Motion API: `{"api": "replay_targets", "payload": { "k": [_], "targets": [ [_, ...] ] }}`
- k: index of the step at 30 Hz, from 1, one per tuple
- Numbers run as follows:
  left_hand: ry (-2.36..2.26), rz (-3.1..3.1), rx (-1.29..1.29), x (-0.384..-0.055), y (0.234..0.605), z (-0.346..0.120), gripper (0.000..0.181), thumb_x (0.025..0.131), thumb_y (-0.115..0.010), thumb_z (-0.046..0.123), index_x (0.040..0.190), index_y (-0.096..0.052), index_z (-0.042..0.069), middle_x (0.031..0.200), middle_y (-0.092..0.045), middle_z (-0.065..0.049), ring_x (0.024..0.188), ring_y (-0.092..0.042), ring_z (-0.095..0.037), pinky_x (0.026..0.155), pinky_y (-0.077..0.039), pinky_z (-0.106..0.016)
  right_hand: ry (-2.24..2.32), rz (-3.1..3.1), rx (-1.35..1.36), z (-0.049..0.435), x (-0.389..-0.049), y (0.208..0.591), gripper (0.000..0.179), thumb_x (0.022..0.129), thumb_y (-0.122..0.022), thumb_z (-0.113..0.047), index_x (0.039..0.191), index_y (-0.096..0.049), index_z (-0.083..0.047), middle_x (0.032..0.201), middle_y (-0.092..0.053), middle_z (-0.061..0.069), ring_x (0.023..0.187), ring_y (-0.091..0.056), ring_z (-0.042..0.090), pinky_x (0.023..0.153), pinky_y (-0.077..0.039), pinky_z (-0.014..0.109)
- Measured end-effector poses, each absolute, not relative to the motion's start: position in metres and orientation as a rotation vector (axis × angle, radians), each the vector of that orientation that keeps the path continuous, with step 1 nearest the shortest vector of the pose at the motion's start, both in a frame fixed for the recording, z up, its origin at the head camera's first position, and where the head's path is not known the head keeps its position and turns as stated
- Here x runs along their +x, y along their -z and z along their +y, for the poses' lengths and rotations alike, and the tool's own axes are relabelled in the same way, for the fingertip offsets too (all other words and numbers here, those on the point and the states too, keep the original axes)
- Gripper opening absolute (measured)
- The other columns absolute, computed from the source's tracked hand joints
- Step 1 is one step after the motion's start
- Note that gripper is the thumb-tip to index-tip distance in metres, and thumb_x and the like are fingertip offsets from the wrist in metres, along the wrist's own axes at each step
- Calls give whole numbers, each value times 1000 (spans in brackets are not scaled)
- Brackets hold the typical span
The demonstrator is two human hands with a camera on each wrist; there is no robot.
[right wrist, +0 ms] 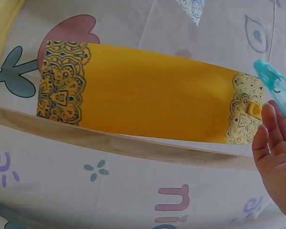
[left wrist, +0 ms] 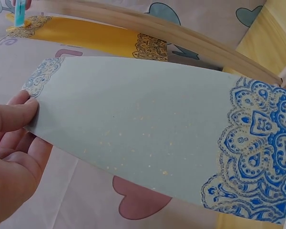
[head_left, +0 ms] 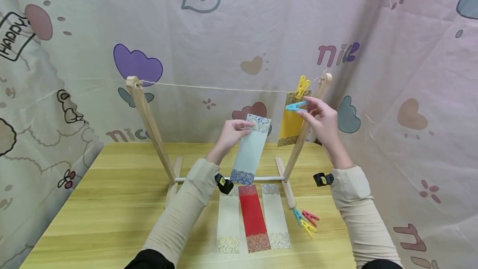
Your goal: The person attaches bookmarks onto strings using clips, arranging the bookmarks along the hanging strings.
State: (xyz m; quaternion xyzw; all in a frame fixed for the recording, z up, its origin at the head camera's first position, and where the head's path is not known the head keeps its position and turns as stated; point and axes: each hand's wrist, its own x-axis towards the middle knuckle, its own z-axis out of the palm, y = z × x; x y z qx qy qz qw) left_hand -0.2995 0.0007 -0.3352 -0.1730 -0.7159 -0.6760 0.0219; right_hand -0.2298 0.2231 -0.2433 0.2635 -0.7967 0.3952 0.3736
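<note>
A pale blue paper card (head_left: 249,148) with blue lace-patterned ends is pinched near its top edge by my left hand (head_left: 234,133). In the left wrist view the thumb lies on the front of the card (left wrist: 133,129). My right hand (head_left: 322,117) pinches a light blue clothespin (head_left: 296,106), held in front of a yellow card (head_left: 291,124). That yellow card hangs from the string (head_left: 224,89) under a yellow clothespin (head_left: 301,87), beside the right post. The pale blue card is below the string and apart from it.
A wooden frame with a left post (head_left: 149,123) and a right post (head_left: 306,132) carries the string. On the table (head_left: 93,211) lie a red card (head_left: 254,219), two whitish cards (head_left: 228,219) and several loose clothespins (head_left: 307,221). A printed curtain (head_left: 224,36) surrounds the table.
</note>
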Motion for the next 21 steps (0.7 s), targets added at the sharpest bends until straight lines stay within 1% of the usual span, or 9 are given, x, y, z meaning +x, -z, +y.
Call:
{"api": "replay_targets", "payload": {
  "k": [7, 15, 19, 21],
  "targets": [
    [2089, -2218, -555, -301, 330, 7, 22, 78, -61, -8, 99, -65, -3, 104, -63, -12, 97, -58, -21, 81, -46, -28, -1012, -2025, 672, 224, -230, 235, 32, 74, -64, 13, 103, -53, 19, 80, -55, 30, 70, -45, 7, 61, -37, 14],
    [2068, -2191, -604, -305, 324, 13, 21, 77, -61, -10, 97, -65, -6, 102, -63, -14, 96, -59, -22, 81, -46, -27, -1004, -2045, 673, 221, -229, 225, 32, 77, -63, 10, 105, -52, 19, 83, -55, 31, 70, -46, 7, 63, -38, 15],
    [2082, -2184, -600, -304, 318, 14, 21, 77, -61, -11, 97, -65, -6, 102, -63, -15, 96, -59, -22, 81, -46, -26, -1014, -2036, 675, 222, -233, 223, 32, 76, -63, 11, 105, -53, 17, 82, -56, 28, 71, -46, 5, 63, -37, 14],
    [2092, -2183, -587, -304, 316, 15, 22, 77, -61, -11, 98, -65, -5, 103, -63, -14, 96, -59, -21, 82, -46, -26, -1018, -2027, 683, 227, -241, 226, 32, 75, -64, 10, 106, -54, 15, 82, -57, 25, 71, -46, 4, 62, -37, 14]
  ]
}}
